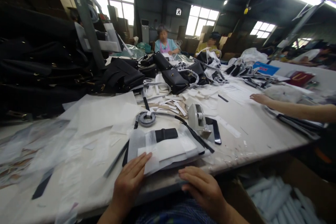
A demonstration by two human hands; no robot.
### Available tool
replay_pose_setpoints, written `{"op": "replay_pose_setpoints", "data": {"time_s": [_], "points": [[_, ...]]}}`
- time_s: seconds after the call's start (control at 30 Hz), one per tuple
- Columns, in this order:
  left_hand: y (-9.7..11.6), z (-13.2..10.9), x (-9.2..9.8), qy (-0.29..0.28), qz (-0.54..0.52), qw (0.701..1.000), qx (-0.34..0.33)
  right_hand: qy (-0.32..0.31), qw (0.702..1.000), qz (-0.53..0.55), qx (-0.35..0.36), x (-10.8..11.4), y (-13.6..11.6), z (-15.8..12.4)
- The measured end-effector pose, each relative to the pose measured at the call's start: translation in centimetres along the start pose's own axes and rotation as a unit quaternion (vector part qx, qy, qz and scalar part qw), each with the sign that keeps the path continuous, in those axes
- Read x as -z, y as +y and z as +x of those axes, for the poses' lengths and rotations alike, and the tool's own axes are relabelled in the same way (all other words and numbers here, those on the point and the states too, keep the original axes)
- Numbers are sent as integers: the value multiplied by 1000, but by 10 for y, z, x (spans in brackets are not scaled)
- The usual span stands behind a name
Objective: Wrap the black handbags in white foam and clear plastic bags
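Observation:
In front of me a black bag [168,134] lies flat on the table, mostly covered by white tissue paper [170,149]; its dark flap with a band shows at the top. My left hand [130,177] rests with outstretched fingers on the paper's lower left part. Close to the table edge, my right hand [201,183] is just below the paper's front edge, fingers extended and slightly bent, with no object clear in it. Black straps [193,131] run out around the bag. Behind it sits a coiled wrapped strap [147,119].
A tape dispenser [196,117] and a phone [216,131] stand right of the bag. White sheets [105,112] lie left; black bags [175,78] are heaped behind. Another person's arm [291,109] reaches in from the right. A box of white rolls [280,196] is below the table.

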State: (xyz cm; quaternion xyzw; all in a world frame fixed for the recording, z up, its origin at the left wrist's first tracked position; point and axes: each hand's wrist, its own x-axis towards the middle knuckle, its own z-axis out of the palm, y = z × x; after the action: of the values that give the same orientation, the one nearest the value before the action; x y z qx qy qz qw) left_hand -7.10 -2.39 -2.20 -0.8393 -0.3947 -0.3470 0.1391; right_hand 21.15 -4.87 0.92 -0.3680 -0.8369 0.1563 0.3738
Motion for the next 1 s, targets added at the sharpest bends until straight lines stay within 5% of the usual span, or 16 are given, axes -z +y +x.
{"op": "replay_pose_setpoints", "data": {"time_s": [0.13, 0.27, 0.57, 0.77, 0.87, 1.0], "points": [[-1, -1, -1, -1, 7, 1000, 4, -84, 973, -202, 78, -8, 32, -48], [-2, 1, 0, -12, 18, 1000, -5, -40, 962, -224, 152, -22, 48, -44], [3, 14, 6, -40, 60, 997, 2, 69, 971, -92, 211, -87, -12, 0], [11, 11, 4, -24, 60, 998, 10, 113, 960, -64, 246, -126, -27, 17], [15, 6, 0, 0, 57, 998, 17, 54, 959, -43, 274, -121, -28, 26], [19, 2, -6, 42, 44, 998, 29, -129, 961, 20, 245, -81, -28, 44]]}}
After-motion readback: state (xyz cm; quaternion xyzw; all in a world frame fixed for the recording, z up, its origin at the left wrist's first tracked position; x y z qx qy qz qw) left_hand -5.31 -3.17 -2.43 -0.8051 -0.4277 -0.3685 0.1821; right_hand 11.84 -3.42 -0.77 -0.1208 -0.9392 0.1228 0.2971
